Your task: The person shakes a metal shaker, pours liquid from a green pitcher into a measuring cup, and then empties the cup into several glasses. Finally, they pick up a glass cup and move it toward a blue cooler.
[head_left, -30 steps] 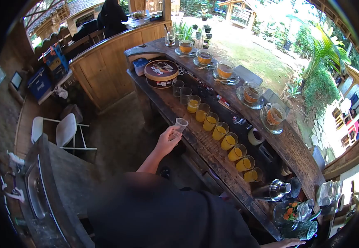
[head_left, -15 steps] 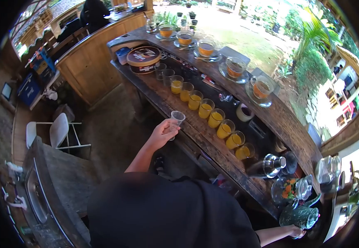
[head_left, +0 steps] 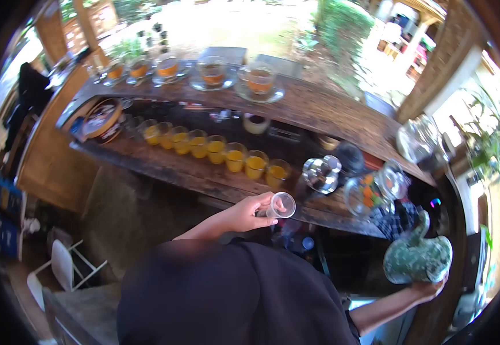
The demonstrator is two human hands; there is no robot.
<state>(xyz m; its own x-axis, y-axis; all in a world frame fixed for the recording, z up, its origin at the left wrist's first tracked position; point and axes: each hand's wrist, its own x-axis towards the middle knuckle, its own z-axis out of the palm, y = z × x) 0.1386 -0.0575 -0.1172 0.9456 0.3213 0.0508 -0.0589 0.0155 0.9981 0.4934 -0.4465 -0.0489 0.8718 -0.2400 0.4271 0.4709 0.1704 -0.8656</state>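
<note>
My left hand (head_left: 254, 211) is closed around a small clear cup (head_left: 284, 205) at the counter's front edge; the cup looks empty. At the lower right, my right hand (head_left: 431, 287) grips a green marbled teapot (head_left: 416, 260), its spout pointing up and away from me. A row of several glasses with yellow-orange drink (head_left: 235, 157) runs along the lower wooden counter (head_left: 175, 167). Right of the row are a shiny metal shaker (head_left: 322, 174) and a glass jar with orange flowers (head_left: 367, 194). A checked cloth (head_left: 396, 219) lies beside the teapot.
Several glass cups of amber drink on saucers (head_left: 260, 80) line the raised back shelf (head_left: 319, 103). A round tub (head_left: 102, 119) sits at the counter's left end, a large glass jar (head_left: 418, 140) at the right. A white folding chair (head_left: 62, 264) stands lower left.
The view has turned to the right. My right hand has lifted the teapot up from the lower right edge. My left hand, still holding the cup, is now nearer the counter's right part.
</note>
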